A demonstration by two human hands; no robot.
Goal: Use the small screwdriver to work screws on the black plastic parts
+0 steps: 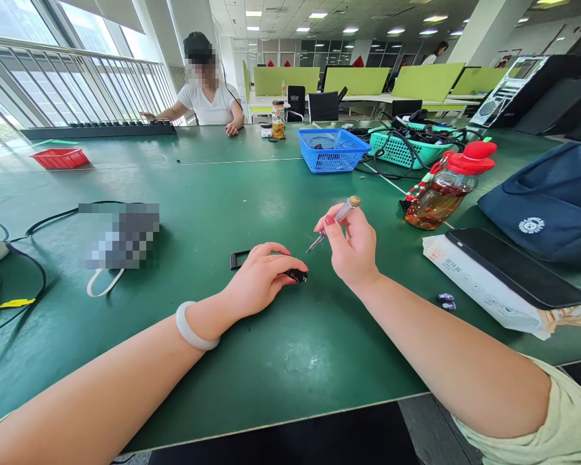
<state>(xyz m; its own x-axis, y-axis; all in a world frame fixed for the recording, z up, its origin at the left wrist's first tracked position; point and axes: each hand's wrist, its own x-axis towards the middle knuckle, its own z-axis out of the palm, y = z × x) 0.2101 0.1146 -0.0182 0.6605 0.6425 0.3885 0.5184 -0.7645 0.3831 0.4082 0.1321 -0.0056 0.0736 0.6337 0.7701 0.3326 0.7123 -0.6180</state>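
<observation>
My right hand point(351, 242) grips a precision screwdriver point(343, 210) with a clear shaft and a tan cap. Its thin tip slants down to the left, just above the table and apart from the part beside it. Pinched under the fingers of my left hand point(261, 274) is a small black part point(297, 276) resting on the table; most of it is covered, so its kind does not show. Behind that hand lies a black rectangular frame point(234, 260), partly hidden by the fingers.
Two small dark pieces point(446, 301) lie beside a tissue pack point(489, 294) with a black phone point(518, 268) on it. A red-lidded bottle point(440, 190), blue basket point(332, 152) and cable-filled green basket point(407, 150) stand behind. Across the table point(271, 374) sits a person point(213, 97).
</observation>
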